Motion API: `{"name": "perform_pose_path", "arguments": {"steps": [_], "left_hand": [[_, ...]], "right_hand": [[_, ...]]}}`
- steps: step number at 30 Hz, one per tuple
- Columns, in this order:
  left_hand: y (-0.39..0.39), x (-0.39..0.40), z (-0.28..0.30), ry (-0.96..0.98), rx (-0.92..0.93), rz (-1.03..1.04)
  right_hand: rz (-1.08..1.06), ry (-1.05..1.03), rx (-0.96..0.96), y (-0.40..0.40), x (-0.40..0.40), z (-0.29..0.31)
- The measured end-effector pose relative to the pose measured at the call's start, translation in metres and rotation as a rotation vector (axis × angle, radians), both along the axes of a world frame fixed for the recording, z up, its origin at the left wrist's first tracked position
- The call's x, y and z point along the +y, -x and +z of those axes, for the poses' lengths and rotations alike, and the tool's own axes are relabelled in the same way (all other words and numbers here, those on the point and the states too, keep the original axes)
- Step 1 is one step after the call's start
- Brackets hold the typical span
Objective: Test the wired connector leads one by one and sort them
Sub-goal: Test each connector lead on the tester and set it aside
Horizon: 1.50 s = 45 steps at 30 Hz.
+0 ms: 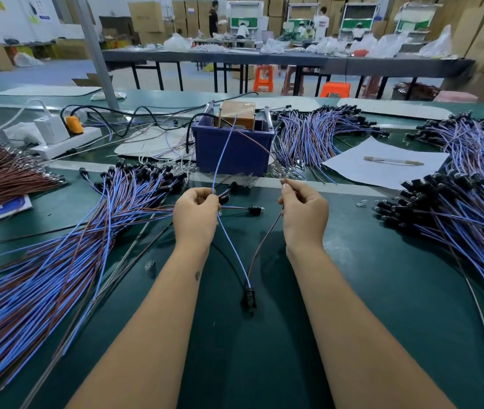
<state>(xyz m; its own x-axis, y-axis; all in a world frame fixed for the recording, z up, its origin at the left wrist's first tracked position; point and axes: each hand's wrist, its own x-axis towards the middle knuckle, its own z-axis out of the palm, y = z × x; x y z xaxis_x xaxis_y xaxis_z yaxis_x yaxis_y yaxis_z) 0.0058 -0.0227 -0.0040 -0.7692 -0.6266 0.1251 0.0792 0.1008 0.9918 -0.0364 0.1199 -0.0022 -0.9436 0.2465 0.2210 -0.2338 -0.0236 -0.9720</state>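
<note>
One connector lead hangs between my hands, its black connector (249,295) lying on the green table near me. My left hand (195,215) pinches the lead's blue wire (232,250) together with a blue test wire that runs up to the blue box (231,149). My right hand (302,211) pinches the lead's brown wire (260,246) against a brown test wire from the same box. A second lead (254,209) with a black connector lies between my hands.
Large piles of blue and brown leads lie at the left (57,246), the right (471,208) and behind the box (317,134). A bundle of brown wires (4,175) sits far left. A power strip (66,140) and a white sheet (382,163) lie further back.
</note>
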Motion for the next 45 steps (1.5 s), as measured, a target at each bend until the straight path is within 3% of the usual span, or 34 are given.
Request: {"name": "perform_pose_path", "arguments": {"steps": [7, 34, 45], "left_hand": [[0.0003, -0.0001, 0.0004, -0.026, -0.009, 0.018], [-0.0024, 0.0030, -0.0002, 0.058, -0.032, -0.074], [-0.0024, 0.0031, -0.0005, 0.061, -0.037, -0.083]], "right_hand": [[-0.063, 0.128, -0.064, 0.0015, 0.0013, 0.0019], [0.088, -0.214, -0.050, 0.0043, -0.0027, -0.0032], [0.103, -0.250, -0.061, 0.0026, -0.0025, -0.0017]]}}
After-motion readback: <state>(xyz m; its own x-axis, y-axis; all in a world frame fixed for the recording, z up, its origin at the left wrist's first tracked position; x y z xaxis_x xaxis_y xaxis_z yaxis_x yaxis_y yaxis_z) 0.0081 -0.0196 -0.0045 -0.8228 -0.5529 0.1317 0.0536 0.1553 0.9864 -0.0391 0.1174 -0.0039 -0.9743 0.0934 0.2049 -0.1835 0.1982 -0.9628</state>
